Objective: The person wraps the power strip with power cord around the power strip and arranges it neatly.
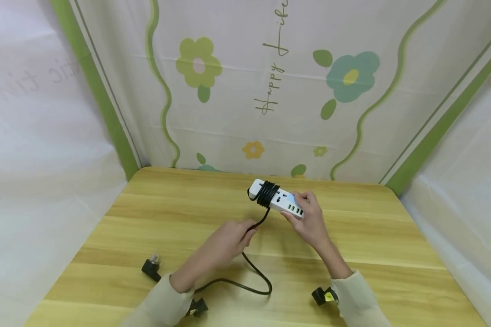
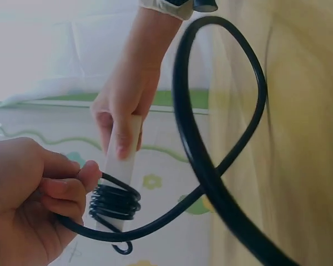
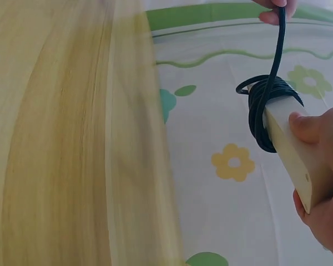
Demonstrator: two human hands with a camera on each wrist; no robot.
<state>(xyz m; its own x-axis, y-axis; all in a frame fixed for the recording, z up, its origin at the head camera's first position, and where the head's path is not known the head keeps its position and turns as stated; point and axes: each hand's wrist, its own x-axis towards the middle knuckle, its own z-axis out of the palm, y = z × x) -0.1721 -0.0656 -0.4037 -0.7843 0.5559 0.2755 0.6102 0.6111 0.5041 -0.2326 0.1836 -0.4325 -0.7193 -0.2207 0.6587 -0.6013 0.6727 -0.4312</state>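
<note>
A white power strip (image 1: 276,203) with sockets and several USB ports is held at its right end by my right hand (image 1: 309,222), thumb and fingers on opposite sides. Black cord (image 1: 266,194) is wound in several tight turns around the strip's other end. From those turns the cord runs to my left hand (image 1: 230,238), which pinches it between thumb and fingers. Past the left hand the loose cord (image 1: 257,269) curves back toward the left sleeve. In the left wrist view, the cord (image 2: 183,100) makes a large loop close to the camera.
On the wooden table (image 1: 393,236) lies a black plug (image 1: 151,269) with metal prongs at the left. Black pieces sit by each wrist, one at the left cuff (image 1: 198,307) and one at the right cuff (image 1: 319,296). A flowered curtain (image 1: 237,113) hangs behind the table.
</note>
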